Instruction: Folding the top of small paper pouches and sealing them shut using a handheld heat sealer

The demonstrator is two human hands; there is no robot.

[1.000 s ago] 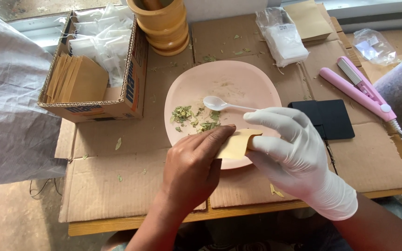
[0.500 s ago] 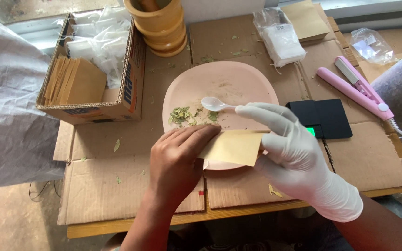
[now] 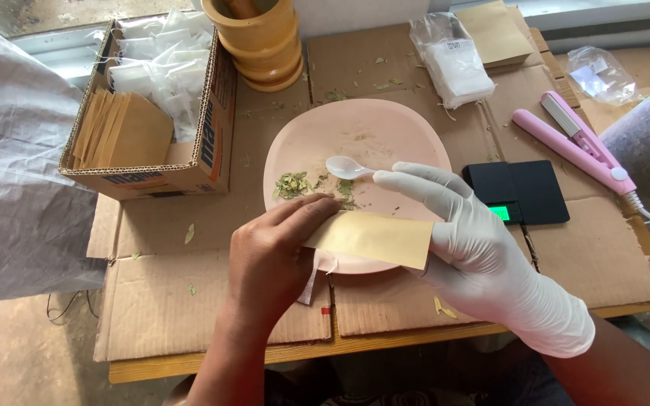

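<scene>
Both hands on a tan envelope above the plate

Around us: a cardboard box (image 3: 189,162) at left holds tan envelopes and clear bags; a wooden mortar (image 3: 261,41) stands behind the pink plate (image 3: 385,128); a black scale (image 3: 528,192) and a pink sealer (image 3: 577,143) lie to the right. The plate holds dried green leaves (image 3: 293,184) and a white spoon (image 3: 347,168). Our hands cover its near rim. We hold the brown paper envelope (image 3: 374,238) flat over that rim, long axis left to right. Our bare left hand (image 3: 272,259) pinches its left end; our gloved right hand (image 3: 475,248) grips its right end, forefinger stretched toward the spoon.
</scene>
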